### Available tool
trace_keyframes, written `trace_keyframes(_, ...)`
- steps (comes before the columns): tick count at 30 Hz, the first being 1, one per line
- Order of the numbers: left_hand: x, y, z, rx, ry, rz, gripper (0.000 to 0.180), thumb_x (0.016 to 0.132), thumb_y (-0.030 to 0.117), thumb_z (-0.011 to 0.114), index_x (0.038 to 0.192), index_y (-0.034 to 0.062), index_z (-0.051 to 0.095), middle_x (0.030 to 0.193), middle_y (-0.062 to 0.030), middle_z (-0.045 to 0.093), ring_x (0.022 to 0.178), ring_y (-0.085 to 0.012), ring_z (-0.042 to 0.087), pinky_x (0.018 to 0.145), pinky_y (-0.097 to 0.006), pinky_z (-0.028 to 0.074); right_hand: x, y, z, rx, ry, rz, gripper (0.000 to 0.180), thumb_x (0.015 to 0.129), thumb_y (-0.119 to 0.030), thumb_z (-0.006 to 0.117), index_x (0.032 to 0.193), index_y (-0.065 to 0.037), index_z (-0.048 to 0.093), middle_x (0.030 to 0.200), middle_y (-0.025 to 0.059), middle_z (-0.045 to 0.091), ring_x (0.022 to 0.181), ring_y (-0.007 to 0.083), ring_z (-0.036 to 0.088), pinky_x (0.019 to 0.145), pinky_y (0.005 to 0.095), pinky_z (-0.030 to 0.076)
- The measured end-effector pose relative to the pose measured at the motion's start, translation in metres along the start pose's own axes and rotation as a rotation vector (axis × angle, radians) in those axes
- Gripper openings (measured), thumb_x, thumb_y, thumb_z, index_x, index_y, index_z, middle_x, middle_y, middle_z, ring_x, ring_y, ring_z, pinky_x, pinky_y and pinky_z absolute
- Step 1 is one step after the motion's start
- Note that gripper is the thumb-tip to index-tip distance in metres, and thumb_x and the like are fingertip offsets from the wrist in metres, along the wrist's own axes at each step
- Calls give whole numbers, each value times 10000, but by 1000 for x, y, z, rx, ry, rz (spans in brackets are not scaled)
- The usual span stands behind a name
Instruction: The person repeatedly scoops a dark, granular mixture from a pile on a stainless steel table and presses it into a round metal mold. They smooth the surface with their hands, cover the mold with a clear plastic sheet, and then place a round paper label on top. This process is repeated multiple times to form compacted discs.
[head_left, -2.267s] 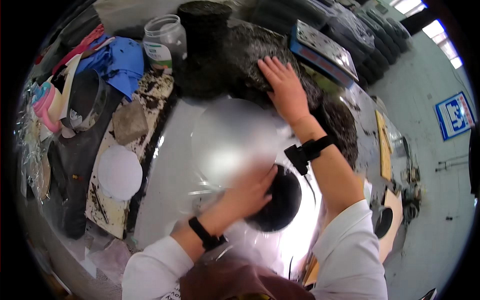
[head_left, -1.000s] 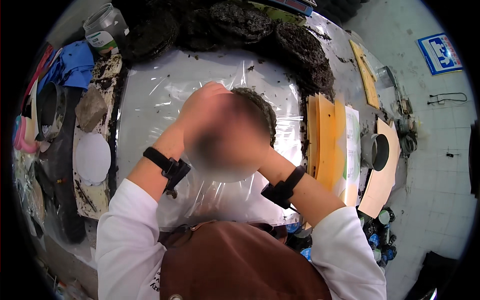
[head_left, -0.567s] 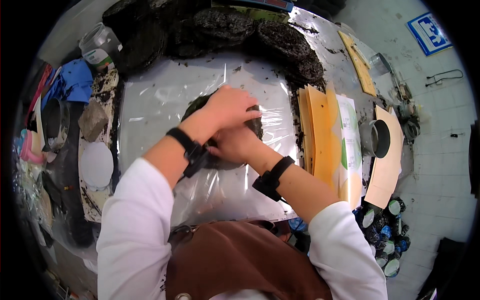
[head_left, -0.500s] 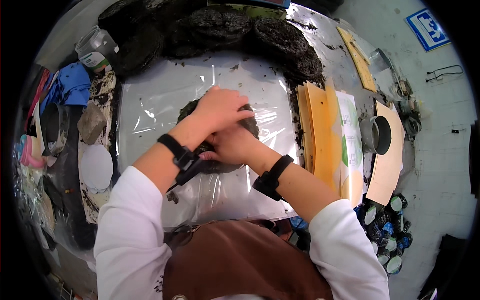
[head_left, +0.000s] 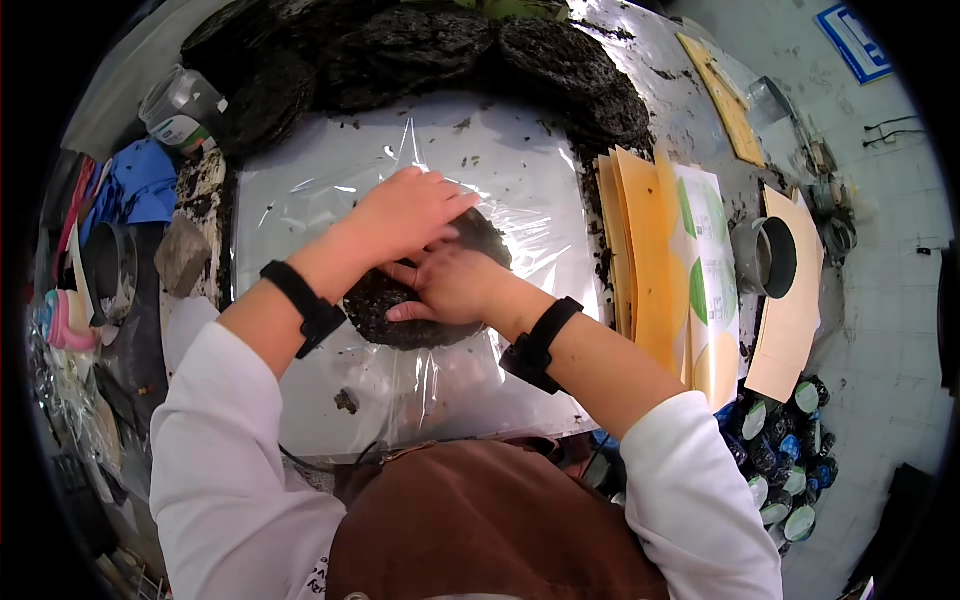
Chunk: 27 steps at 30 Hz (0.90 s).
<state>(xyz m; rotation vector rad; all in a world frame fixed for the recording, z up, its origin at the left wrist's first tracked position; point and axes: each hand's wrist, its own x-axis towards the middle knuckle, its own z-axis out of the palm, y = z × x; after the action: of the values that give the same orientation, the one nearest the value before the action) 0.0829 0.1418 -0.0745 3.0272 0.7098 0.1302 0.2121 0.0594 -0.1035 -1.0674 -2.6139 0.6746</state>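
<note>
A round, dark, leafy disc (head_left: pixel 385 318), like pressed seaweed, lies flat on a clear plastic sheet (head_left: pixel 320 400) in front of me. My right hand (head_left: pixel 458 285) rests on its middle, fingers spread and thumb pointing left. Just beyond it, my left hand (head_left: pixel 412 212) reaches over the disc's far left part with its fingers stretched out. Its fingertips come close to the right hand's fingers; whether they touch is hard to tell. A small dark scrap (head_left: pixel 346 401) sits on the sheet nearer to me.
Several similar dark discs (head_left: pixel 425 45) are heaped along the far edge. To the right stand brown and printed paper sheets (head_left: pixel 650 260) and a metal ring (head_left: pixel 765 257). On the left are a plastic jar (head_left: pixel 180 108), a stone block (head_left: pixel 183 255) and a blue cloth (head_left: pixel 140 180).
My left hand has drawn back left off the right hand, uncovering more of the disc. The right hand's fingers are now seen spread on it.
</note>
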Motion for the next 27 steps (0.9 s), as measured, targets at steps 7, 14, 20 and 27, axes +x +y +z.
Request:
trace_keyframes(7, 14, -2, 21, -86, -12, -44, 315, 829, 214, 655, 1112, 83, 614, 911, -67, 632, 917, -278, 598, 806, -407, 468, -2, 0, 4, -96, -95, 27, 748, 888, -649, 448, 1405, -110, 454, 1428, 185, 412, 1324, 400, 352, 1087, 508, 289)
trace_keyframes(14, 17, 0, 7, -143, -62, -68, 489, 818, 128, 656, 1284, 76, 520, 1264, -133, 568, 1157, -340, 539, 939, -406, 476, 5, 4, 9, -197, -156, 68, 750, 892, -675, 397, 1445, -169, 404, 1487, 159, 346, 1378, 380, 285, 1115, 519, 235)
trace_keyframes(20, -66, 30, -34, -48, 268, -549, 730, 831, 127, 605, 1472, 50, 264, 1508, -179, 302, 1360, -342, 356, 1092, -391, 355, 5, 5, 4, -305, -202, 121, 794, 885, -716, 331, 1505, -222, 295, 1574, 158, 188, 1423, 397, 219, 1126, 565, 198)
trace_keyframes(27, -79, 54, 22, -163, 182, -936, 706, 846, 105, 577, 1465, -3, 257, 1473, -213, 346, 1350, -358, 364, 1097, -423, 334, 13, -1, 19, -461, -201, 85, 713, 916, -646, 350, 1504, -247, 293, 1579, 158, 170, 1426, 400, 207, 1121, 588, 188)
